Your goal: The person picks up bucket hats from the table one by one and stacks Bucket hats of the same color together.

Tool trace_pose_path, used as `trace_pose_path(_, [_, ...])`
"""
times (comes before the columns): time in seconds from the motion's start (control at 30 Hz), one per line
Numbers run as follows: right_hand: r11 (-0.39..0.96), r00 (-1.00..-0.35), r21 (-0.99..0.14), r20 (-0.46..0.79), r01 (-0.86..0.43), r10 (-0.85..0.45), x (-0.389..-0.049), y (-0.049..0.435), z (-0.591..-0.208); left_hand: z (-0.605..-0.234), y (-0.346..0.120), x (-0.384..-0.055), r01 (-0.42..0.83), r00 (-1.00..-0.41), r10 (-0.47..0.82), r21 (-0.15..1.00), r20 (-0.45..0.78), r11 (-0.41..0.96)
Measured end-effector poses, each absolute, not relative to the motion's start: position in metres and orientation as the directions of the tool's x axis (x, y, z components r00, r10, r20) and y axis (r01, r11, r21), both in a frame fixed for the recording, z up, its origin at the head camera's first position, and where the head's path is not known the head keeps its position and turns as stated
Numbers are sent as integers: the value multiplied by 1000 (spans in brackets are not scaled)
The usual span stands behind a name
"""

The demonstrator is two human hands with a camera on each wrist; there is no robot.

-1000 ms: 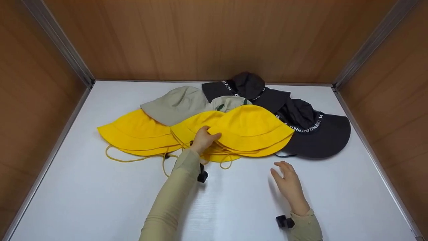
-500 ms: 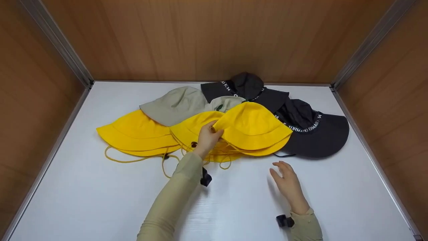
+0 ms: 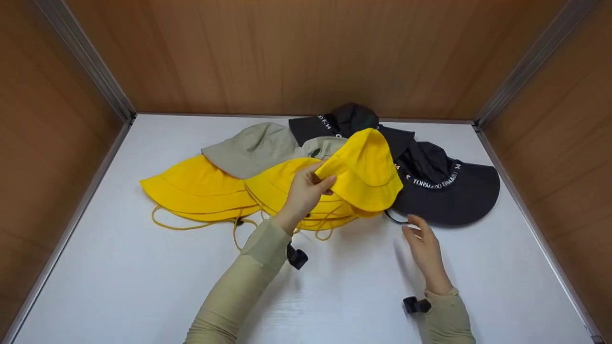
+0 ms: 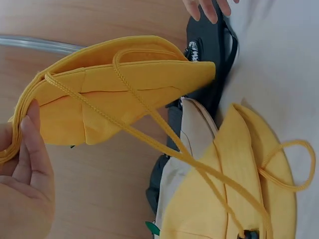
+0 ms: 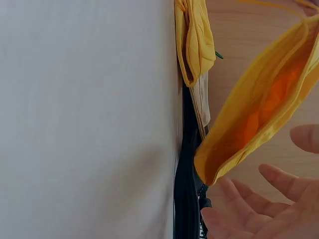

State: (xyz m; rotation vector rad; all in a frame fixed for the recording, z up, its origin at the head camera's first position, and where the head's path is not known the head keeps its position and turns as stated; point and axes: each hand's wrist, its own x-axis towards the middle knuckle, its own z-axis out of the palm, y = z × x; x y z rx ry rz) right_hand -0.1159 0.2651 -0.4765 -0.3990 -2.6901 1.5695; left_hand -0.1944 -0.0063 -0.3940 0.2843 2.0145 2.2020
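Note:
My left hand [image 3: 303, 193] pinches the left brim edge of a yellow bucket hat [image 3: 368, 174], raised over the other hats. In the left wrist view its yellow cord [image 4: 154, 144] hangs from the underside down to a black toggle [image 4: 249, 234]. The right hand [image 3: 425, 251] is to the right of the raised hat with loosely bent fingers and nothing in them; in the right wrist view its spread fingers [image 5: 279, 181] are close to the hat's brim. Below the raised hat lies another yellow bucket hat [image 3: 277, 184], partly hidden by the left hand.
On the left another yellow hat [image 3: 196, 188] lies with its cord trailing on the white table [image 3: 119, 277]. Behind are a grey-beige hat [image 3: 256, 148] and a pale hat [image 3: 322, 147]. Dark lettered caps [image 3: 454, 196] lie to the right and back. Wooden walls [image 3: 306, 57] surround the table.
The left hand has lifted the top yellow hat from the pile, tilting its brim and shifting slightly right. The right hand has moved up and right, nearer the dark cap.

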Motion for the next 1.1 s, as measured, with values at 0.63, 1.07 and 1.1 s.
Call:
trace_pose_path(0.63, [155,-984,-973,-176,172,-12,-179,298,-464,-375,-25,-155,47,-911,393,977,127,-207])
trace_pose_path(1.07, [340,-987,-928,-160,156,16,-166,295,-470,-400,-62,-155,56,-923,382,998,49,6])
trace_pose_path(1.1, [349,-987,-924,-159,156,21,-166,295,-470,-403,-64,-155,50,-926,376,998,37,27])
